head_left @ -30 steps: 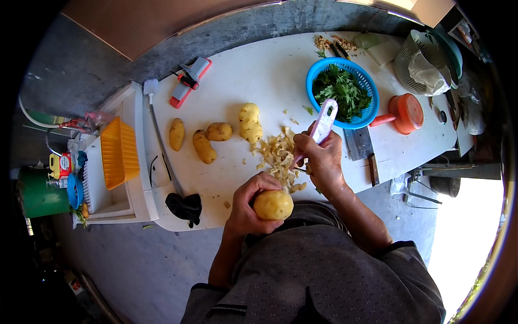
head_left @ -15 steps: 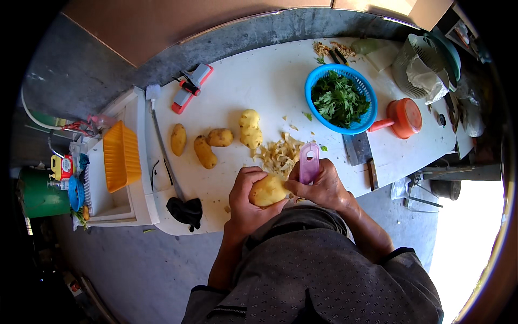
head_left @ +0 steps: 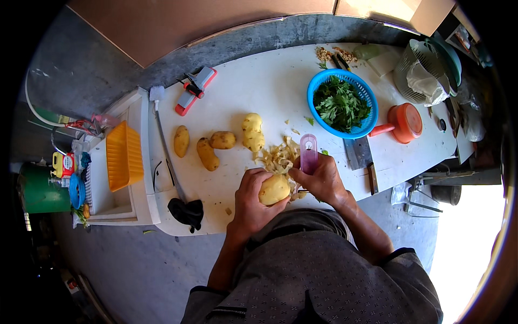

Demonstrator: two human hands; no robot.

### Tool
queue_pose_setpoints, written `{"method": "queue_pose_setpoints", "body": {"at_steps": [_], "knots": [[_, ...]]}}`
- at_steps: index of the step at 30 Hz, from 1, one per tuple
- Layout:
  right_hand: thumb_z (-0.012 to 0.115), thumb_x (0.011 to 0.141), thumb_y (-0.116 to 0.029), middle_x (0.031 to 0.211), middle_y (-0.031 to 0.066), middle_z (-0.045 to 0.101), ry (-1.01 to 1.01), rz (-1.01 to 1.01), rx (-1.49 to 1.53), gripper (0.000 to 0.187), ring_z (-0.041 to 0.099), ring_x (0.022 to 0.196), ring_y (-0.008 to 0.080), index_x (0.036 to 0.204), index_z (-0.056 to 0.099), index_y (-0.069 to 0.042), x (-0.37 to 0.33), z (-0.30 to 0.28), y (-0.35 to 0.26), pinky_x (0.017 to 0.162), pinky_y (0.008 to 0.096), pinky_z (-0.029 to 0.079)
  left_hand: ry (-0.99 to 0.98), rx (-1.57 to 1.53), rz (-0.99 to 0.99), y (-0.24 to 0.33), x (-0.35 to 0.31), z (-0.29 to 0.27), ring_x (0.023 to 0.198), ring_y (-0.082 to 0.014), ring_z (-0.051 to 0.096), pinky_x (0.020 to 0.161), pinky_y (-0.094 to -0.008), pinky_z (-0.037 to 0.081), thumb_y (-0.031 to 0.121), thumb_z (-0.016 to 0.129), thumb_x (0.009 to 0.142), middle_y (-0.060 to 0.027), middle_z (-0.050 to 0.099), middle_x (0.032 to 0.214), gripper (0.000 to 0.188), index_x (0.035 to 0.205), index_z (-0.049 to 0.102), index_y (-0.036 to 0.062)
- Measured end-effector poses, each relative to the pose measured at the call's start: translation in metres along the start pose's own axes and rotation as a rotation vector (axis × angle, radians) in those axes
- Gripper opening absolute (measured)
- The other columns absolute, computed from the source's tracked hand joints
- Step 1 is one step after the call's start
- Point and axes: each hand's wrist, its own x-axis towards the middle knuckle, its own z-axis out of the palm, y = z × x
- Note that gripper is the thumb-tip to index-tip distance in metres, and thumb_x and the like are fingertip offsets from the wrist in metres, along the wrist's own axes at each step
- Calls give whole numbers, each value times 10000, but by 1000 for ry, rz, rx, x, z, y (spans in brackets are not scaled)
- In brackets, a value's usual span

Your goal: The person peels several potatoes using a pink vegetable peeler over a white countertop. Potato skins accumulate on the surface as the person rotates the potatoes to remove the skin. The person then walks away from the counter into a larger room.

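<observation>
At the near edge of the white surface (head_left: 259, 81): potato peeling appears in hand.
Left-hand grip (head_left: 250, 193) holds a pale, largely bare potato (head_left: 274, 189) near the peelings (head_left: 277, 156); right-hand grip (head_left: 322, 181) is wrapped around a pink peeler (head_left: 309, 153) beside it, blade contact not discernible. A further stroke would call for a steady left hold and turning any remaining skin toward the blade.

The left hand (head_left: 249, 195) is curled inward by the counter's (head_left: 216, 223) near edge. Just beside it, the right hand (head_left: 324, 181) is clenched, thumb (head_left: 296, 175) pointing left — both forearms (head_left: 366, 228) slanting toward each other.
</observation>
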Motion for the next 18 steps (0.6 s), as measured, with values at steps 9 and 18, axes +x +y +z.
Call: {"method": "queue_pose_setpoints", "body": {"at_steps": [9, 18], "knots": [[843, 772, -147, 830, 138, 682, -137, -144, -3, 395, 664, 701, 201, 1061, 653, 45, -12, 6, -31, 654, 369, 531, -39, 0, -64, -1, -1, 5, 1028, -339, 644, 877, -415, 544, 80, 928, 602, -170, 621, 1119, 710, 1211, 566, 25], [764, 765, -193, 734, 215, 669, -58, -160, -281, 240, 669, 697, 422, 830, 662, 14, 0, 19, -12, 645, 464, 530, -123, 83, -87, -7, -11, 13, 1007, -369, 637, 849, -453, 545, 96, 905, 632, -175, 620, 1108, 758, 1287, 530, 35]]}}
